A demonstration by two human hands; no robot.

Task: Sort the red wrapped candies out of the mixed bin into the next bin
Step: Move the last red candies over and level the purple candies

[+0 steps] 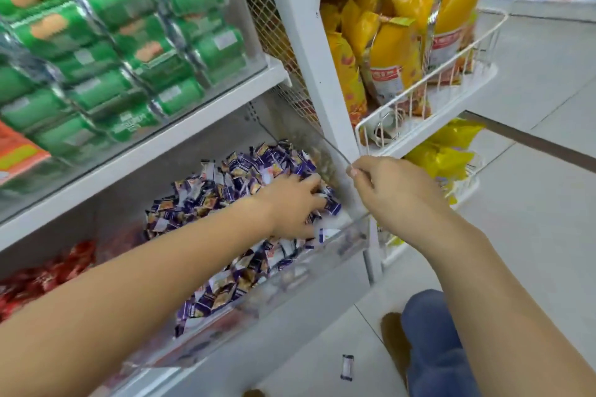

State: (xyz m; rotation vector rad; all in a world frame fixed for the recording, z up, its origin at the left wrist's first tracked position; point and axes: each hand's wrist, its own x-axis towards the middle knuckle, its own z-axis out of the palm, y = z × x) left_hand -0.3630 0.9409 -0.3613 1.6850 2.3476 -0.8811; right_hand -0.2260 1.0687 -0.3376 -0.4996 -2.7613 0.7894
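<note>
Shop shelving, white, low tier with clear-fronted bins. Left hand (292, 206) deep in mixed bin (342, 245), fingers curled into purple-and-white candies (232, 190); held piece, if any, not discernible. Right hand (390, 190) at right end of that bin, fingers pinched, probably bracing on bin wall (337, 151); contact unclear. Red candies (42, 277) piled in next bin, left. No red visible in purple pile. Best bet: rake surface layer aside, dig lower, pinch reds singly, avoid spills — one wrapper (347, 367) was already on floor (532, 171).
</note>
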